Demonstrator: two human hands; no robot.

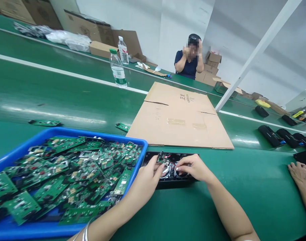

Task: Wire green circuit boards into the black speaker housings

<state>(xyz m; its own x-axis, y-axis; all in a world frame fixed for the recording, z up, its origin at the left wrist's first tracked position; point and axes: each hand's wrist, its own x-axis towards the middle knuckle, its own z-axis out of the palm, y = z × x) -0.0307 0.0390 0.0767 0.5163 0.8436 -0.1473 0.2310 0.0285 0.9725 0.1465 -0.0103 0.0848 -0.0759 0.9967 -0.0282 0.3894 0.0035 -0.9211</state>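
A black speaker housing (177, 184) lies open on the green table, with two round speaker drivers (165, 172) and some thin wires inside. My left hand (150, 172) is over the housing's left part, thumb and fingers closed on a small circuit board (161, 156) tilted up on edge. Above the right-hand driver, my right hand (194, 167) is pinched; a small white spot shows at its fingertips, too small to name. The fingers hide part of the drivers and wires.
A blue tray (145, 144) heaped with green circuit boards (67, 167) stands at left. Flat cardboard (185, 117) lies behind the housing. Water bottles (118, 68) stand farther back. Another person's hand (302, 174) rests at right, near black speaker housings (269, 136). A co-worker (186, 65) sits opposite.
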